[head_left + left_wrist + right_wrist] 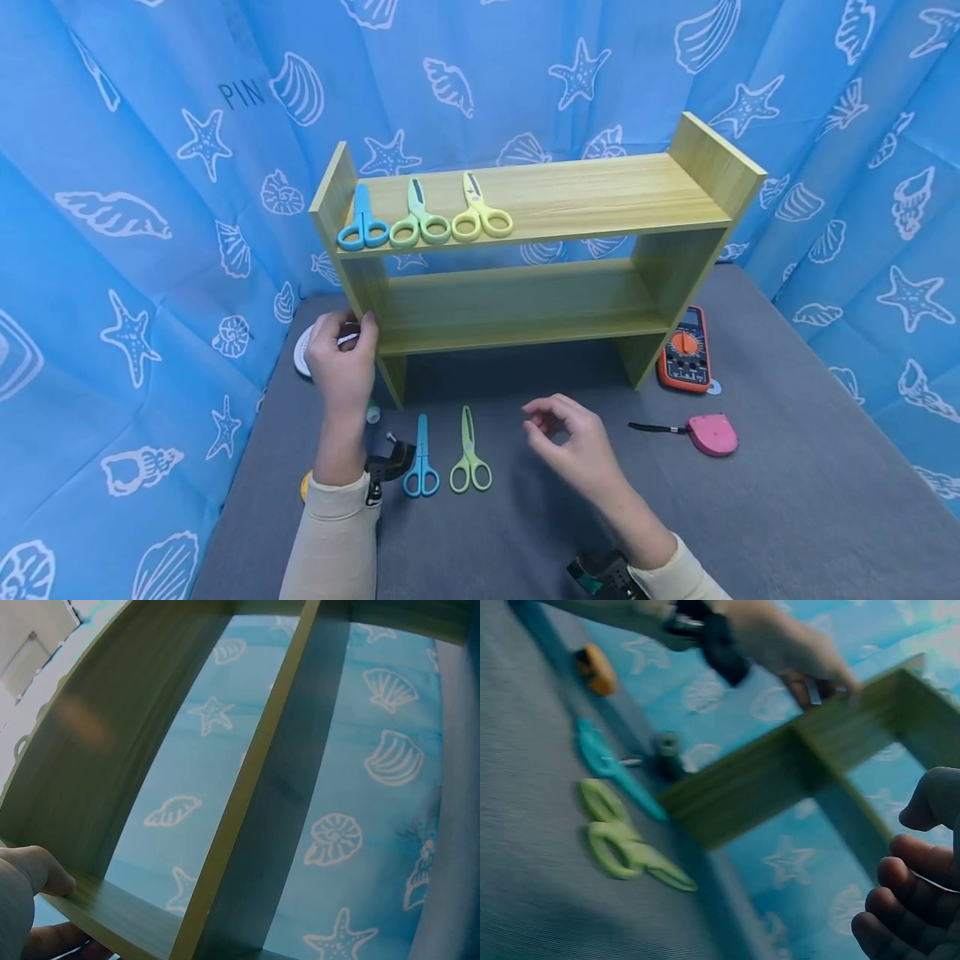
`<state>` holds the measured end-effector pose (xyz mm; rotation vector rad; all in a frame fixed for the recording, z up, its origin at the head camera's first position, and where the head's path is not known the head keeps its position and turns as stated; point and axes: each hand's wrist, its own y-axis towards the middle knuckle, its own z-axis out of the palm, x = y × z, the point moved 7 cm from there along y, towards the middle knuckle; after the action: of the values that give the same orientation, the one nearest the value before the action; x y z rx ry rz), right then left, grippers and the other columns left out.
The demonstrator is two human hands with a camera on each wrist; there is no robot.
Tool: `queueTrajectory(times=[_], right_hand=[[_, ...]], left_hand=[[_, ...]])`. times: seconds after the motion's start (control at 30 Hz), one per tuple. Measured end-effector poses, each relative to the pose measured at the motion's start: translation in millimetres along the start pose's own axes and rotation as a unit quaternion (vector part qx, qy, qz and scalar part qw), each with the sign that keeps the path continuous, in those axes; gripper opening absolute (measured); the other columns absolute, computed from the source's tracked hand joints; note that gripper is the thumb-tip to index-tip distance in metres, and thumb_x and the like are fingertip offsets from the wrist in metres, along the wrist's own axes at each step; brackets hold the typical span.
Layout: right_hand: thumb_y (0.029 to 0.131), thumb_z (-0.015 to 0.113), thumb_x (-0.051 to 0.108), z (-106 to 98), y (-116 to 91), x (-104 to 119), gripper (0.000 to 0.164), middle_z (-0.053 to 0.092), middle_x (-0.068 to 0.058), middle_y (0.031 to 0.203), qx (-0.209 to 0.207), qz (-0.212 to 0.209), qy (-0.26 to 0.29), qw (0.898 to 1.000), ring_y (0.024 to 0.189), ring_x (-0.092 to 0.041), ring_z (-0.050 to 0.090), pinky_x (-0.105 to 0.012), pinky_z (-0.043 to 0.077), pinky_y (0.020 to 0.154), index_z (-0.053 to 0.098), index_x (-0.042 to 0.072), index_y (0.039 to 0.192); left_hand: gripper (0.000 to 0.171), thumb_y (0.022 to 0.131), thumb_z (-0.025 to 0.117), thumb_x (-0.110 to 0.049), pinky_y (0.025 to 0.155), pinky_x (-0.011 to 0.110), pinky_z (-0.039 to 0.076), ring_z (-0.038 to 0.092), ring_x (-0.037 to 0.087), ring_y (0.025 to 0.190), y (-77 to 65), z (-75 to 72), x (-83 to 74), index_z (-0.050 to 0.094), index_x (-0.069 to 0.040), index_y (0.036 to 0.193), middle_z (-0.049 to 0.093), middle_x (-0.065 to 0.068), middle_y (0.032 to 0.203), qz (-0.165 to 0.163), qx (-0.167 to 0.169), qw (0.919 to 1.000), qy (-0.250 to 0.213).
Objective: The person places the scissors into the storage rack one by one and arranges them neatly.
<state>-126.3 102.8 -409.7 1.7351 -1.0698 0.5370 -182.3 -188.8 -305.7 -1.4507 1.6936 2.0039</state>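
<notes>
My left hand (342,357) pinches the left side panel of a wooden two-tier shelf (525,304). In the left wrist view, its thumb (46,871) lies on the panel's inner face and the fingers are outside. My right hand (573,442) hovers in front of the shelf with loosely curled fingers and holds nothing. On the top board lie blue scissors (363,231), green scissors (418,223) and yellow scissors (480,218) in a row. Below, on the grey table, are another blue pair of scissors (422,467) and another green pair of scissors (468,462).
To the right of the shelf lies an orange multimeter (685,354), with a pink tape measure (713,435) in front. A white round object (302,353) sits behind my left hand. A yellow-orange item (595,669) is near my left forearm. Blue patterned curtains (150,250) surround the table.
</notes>
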Motion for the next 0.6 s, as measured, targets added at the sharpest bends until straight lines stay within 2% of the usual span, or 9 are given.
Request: queueTrajectory(times=[0.27,0.47,0.6], right_hand=[[0.083,0.077,-0.002,40,-13,-20,0.021,0.062,0.01,0.084,0.054,0.061,0.004,0.997,0.073,-0.007,0.062,-0.027,0.058,0.063,0.074,0.011,0.099],[0.082,0.077,0.0,63,-18,-28,0.018,0.061,0.005,0.08,0.093,0.085,-0.033,0.992,0.07,-0.012,0.06,-0.026,0.054,0.062,0.075,0.004,0.099],[0.085,0.075,0.005,80,-21,-34,0.015,0.06,0.005,0.081,0.133,0.111,-0.063,0.983,0.071,-0.009,0.058,-0.024,0.051,0.062,0.075,0.005,0.099]], left_hand=[[0.01,0.092,0.068,0.007,0.071,0.011,0.051,0.064,0.04,0.084,-0.2,-0.4,-1.2,0.068,0.017,0.094,0.059,0.032,0.092,0.002,-0.001,1.0,-0.002],[0.01,0.092,0.067,0.007,0.071,0.012,0.052,0.064,0.039,0.084,-0.6,0.0,-1.8,0.067,0.017,0.094,0.06,0.031,0.092,0.001,0.0,1.0,-0.004],[0.01,0.092,0.067,0.008,0.071,0.012,0.052,0.065,0.04,0.084,-0.6,0.3,-0.3,0.067,0.018,0.094,0.06,0.031,0.091,0.006,-0.002,1.0,-0.002]])
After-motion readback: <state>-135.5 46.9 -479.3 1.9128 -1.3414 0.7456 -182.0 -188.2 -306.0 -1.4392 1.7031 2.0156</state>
